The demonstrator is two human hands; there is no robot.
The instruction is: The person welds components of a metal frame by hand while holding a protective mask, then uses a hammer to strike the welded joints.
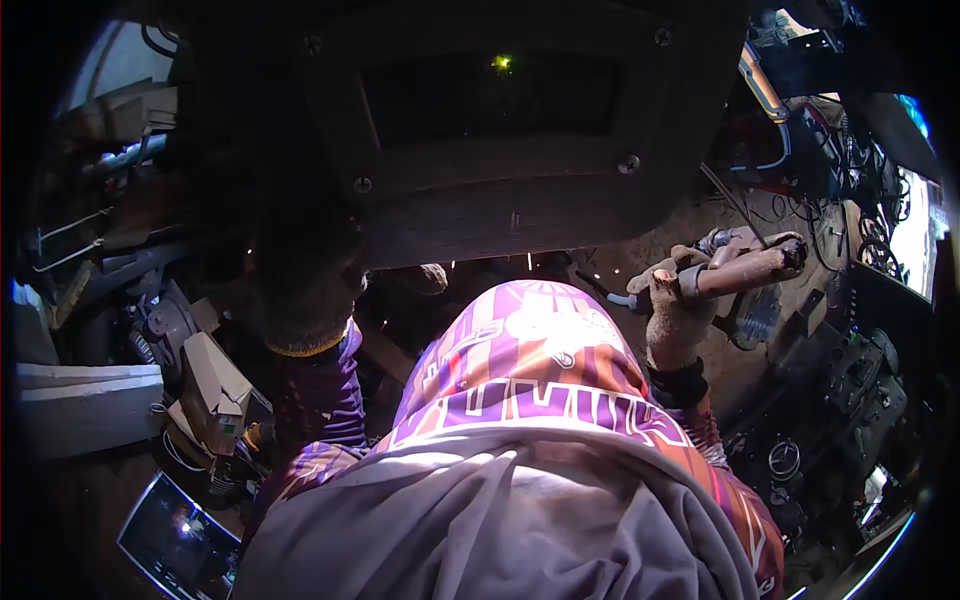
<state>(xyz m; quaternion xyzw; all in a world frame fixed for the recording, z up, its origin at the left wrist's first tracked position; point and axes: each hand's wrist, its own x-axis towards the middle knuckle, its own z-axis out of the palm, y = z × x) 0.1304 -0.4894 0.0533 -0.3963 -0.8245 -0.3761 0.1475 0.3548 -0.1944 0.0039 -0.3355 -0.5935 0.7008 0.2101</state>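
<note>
My right hand (672,325), in a worn knit glove, is closed around a brown electrode holder (742,273) with a scorched end. From near that end a thin welding rod (733,203) slants up and left toward the shield's edge. A dark welding shield (450,215) fills the upper middle, and a small green glow shows through its window (490,100). My left hand (308,285), gloved with a yellow-edged cuff, is raised against the shield's lower left side. Deep shadow hides its fingers and whatever they hold. Small bright specks show under the shield's lower edge.
White blocks (90,408) and a cardboard piece (215,372) stand at left, above a screen-like panel (180,535). Tangled cables (880,230) and a yellow-and-black tool (763,85) lie at right. Dark machinery (835,400) sits at lower right.
</note>
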